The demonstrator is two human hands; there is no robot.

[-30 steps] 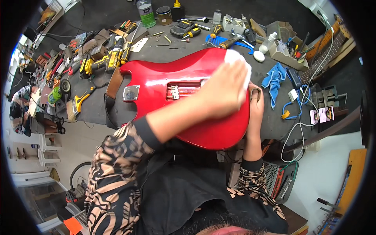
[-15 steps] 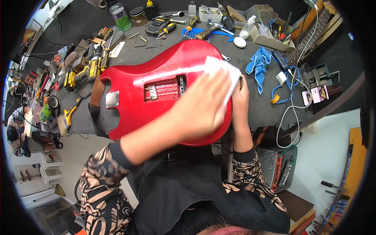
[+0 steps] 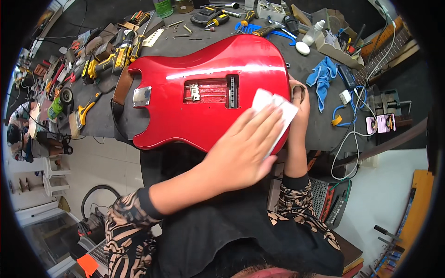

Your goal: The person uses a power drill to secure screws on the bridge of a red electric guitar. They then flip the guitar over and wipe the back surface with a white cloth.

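Observation:
A glossy red electric guitar body [image 3: 185, 127] lies back side up across the front of the bench. Its rear cavity is uncovered, showing springs, a metal claw and a block, and a metal neck plate [image 3: 142, 96] sits at its left end. My left hand [image 3: 248, 143] presses a folded white cloth [image 3: 286, 110] flat on the body's lower right part, fingers stretched over it. At the right end, my right hand [image 3: 300, 111] grips the body's rim; some of its fingers are hidden behind the edge.
Behind the guitar lie a yellow-black drill [image 3: 113, 60], screwdrivers and a blue comb-like tool [image 3: 259, 30]. A brush [image 3: 85, 111] rests at left. To the right are a blue cloth [image 3: 322, 81], cables, a phone [image 3: 381, 123] and a guitar neck [image 3: 387, 46].
My left hand has slid the white cloth from the body's upper right part down toward its lower right edge. My right hand keeps its grip at the rim. The whole view has shifted slightly.

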